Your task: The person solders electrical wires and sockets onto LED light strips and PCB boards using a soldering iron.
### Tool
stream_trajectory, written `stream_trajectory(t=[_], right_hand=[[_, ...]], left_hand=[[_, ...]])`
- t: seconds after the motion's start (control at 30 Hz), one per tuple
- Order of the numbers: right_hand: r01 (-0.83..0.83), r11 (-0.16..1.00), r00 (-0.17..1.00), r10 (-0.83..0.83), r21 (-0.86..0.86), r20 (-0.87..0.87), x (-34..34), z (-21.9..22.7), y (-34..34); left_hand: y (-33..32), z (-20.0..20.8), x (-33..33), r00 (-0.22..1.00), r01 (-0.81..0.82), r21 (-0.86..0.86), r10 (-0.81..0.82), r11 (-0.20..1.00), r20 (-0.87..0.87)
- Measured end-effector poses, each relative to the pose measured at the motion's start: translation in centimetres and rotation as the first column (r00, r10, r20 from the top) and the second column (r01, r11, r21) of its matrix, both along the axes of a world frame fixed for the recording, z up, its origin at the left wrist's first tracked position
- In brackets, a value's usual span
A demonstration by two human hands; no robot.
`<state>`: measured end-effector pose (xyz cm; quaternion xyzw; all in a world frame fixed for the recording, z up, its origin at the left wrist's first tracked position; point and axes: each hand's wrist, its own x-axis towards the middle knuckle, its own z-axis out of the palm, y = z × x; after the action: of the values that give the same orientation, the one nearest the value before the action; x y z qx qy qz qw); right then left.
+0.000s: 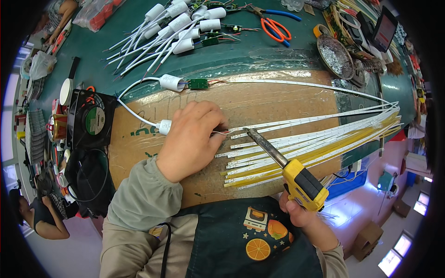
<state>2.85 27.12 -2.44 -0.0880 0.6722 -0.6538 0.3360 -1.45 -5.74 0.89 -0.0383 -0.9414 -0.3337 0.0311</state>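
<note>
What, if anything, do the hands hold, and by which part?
The right hand holds a soldering iron by its yellow handle. The left hand pinches thin wires; the exact spot is hidden.

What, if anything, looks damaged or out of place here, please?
Mostly wear: the brown board under the white LED strips is scuffed, scratched and marked. Otherwise, nothing clearly stands out around the yellow soldering iron.
</note>
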Motion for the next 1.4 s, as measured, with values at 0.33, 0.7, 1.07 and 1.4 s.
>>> stream_trajectory(t=[0.33, 0.7, 1.07, 1.4], right_hand=[[-0.005, 1.000, 0.999, 0.005, 0.011, -0.050, 0.0, -0.3, -0.1], [-0.018, 0.999, 0.998, 0.021, 0.037, -0.064, 0.1, -0.5, 0.1], [-0.026, 0.987, 0.993, 0.043, 0.159, -0.107, -0.3, 0.3, 0.1], [-0.133, 0.990, 0.985, 0.138, 0.046, -0.108, -0.1, -0.8, 0.2]], left_hand=[[-0.5, -0.3, 0.1, 0.994, 0.080, 0.036, -0.077, 0.996, -0.078], [-0.2, -0.3, -0.1, 0.994, 0.059, -0.032, -0.062, 0.998, -0.089], [0.1, -0.9, -0.2, 0.991, 0.028, -0.043, -0.033, 0.999, -0.132], [0.3, -0.9, -0.1, 0.992, 0.002, -0.048, -0.008, 0.999, -0.128]])
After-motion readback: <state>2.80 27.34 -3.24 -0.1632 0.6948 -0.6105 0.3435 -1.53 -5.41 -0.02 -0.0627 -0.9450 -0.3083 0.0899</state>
